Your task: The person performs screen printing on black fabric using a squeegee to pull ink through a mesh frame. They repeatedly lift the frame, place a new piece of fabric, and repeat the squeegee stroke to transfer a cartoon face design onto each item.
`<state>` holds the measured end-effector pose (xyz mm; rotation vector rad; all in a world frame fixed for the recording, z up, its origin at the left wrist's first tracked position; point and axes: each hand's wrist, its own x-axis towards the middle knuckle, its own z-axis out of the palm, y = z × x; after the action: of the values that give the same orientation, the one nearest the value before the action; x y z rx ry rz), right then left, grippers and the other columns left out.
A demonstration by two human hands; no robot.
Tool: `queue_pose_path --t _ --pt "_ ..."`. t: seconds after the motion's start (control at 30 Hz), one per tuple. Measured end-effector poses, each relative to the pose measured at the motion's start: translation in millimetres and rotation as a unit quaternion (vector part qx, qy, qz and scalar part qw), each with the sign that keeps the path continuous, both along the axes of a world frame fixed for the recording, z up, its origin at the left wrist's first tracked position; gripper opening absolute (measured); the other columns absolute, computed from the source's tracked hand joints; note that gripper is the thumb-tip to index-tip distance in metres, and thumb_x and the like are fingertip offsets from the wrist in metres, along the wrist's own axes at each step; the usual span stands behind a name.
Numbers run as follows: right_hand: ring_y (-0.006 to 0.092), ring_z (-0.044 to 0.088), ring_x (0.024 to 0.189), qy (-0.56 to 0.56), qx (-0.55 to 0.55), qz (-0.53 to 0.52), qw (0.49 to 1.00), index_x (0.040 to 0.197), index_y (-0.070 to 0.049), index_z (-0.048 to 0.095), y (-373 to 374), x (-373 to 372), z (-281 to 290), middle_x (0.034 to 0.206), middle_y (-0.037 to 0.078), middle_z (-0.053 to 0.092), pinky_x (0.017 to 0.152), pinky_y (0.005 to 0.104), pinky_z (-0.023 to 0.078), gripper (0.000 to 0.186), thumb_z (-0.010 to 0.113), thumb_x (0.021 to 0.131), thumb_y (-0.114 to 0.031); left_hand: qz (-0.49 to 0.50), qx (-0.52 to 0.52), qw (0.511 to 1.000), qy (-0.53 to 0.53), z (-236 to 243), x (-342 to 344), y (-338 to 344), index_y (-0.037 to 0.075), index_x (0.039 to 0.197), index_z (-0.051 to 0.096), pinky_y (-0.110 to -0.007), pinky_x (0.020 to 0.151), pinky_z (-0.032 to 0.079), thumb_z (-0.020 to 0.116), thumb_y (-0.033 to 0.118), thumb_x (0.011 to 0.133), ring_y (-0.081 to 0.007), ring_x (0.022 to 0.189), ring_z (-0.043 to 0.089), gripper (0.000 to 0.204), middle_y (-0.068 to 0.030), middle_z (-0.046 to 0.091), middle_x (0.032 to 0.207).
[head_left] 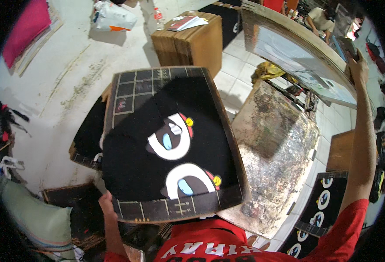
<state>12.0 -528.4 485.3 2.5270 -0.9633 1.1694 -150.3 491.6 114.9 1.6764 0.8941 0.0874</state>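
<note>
My left hand (108,206) grips the lower left edge of a dark board (157,212) marked with pale grid lines, which is lifted and tilted in front of me. On the board lies black fabric (131,174) printed with two white, blue and red cartoon-eye shapes. Out to the far right, my raised right hand (358,65) is closed at the edge of a wooden screen-printing frame (297,32), which stands tilted up. A greyish bar-like object (344,47) is beside that hand; its kind is unclear. Some fingers of both hands are hidden.
A stained, shiny work surface (275,161) lies between board and frame. Beyond it stands a brown stack (188,43) with papers on top and a plastic bottle (158,18). Printed black pieces (323,196) lie at lower right. A pale sack (35,214) sits left. Another person (321,21) is at far right.
</note>
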Motion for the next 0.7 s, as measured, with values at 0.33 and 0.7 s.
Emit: queue_pose_path --t 0.33,0.7 --pt "0.0361 0.066 0.123 -0.016 -0.013 -0.029 0.999 0.148 -0.027 0.057 15.0 1.8 21.2 0.133 0.016 0.069 0.103 0.0470 0.051 0.070 0.071 0.086 -0.055 -0.257 -0.003 0.966 0.012 -124.0 -16.0 -141.0 0.002 0.077 0.053 -0.031 0.064 0.036 0.061 0.020 0.106 -0.0101 0.073 0.040 0.035 0.0058 0.044 0.075" --pt "0.0302 0.072 0.104 -0.092 0.001 0.117 0.989 0.127 -0.007 0.070 80.0 0.1 28.5 0.112 0.019 0.076 0.091 0.0400 0.055 0.047 0.077 0.082 -0.017 -0.398 0.436 0.783 -0.195 -68.2 27.1 -301.0 0.002 0.116 0.067 -0.050 0.101 0.043 0.071 0.020 0.094 -0.0354 0.114 0.059 0.029 -0.0146 0.066 0.118"
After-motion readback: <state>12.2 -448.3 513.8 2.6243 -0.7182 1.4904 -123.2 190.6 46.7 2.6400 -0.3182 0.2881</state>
